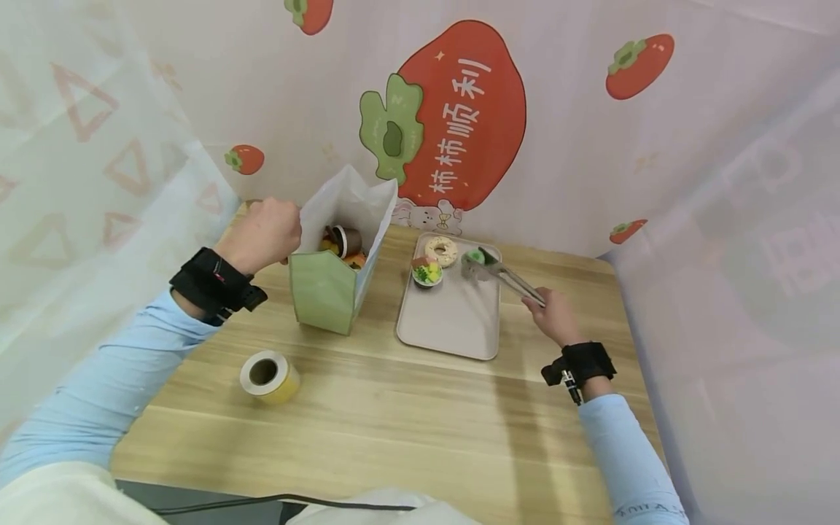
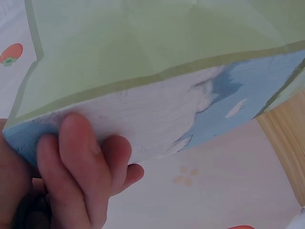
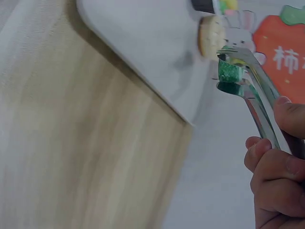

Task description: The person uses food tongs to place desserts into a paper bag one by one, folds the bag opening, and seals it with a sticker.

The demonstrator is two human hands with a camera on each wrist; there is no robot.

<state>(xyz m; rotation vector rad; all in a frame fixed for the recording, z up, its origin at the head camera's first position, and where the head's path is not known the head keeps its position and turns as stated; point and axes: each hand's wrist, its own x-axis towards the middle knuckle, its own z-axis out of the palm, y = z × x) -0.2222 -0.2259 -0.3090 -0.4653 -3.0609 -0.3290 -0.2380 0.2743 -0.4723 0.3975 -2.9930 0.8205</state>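
Gripping tongs (image 1: 525, 288) with right hand (image 1: 554, 316), tongs flanking green piece (image 3: 229, 71); left hand (image 1: 267, 232) seemingly pinching bag (image 1: 324, 292) by side.

The bag (image 1: 321, 292) is green with a blue-and-white side, the tongs (image 1: 518, 282) silver, the piece (image 1: 475, 256) in them green. The tray (image 1: 449, 317) is pale grey, the doughnut (image 1: 450, 256) near its far edge cream, the worktop (image 1: 407, 415) wood-grained tan.

The grip (image 3: 279, 179) holds tongs (image 3: 263, 81) pinching a green piece (image 3: 230, 71).
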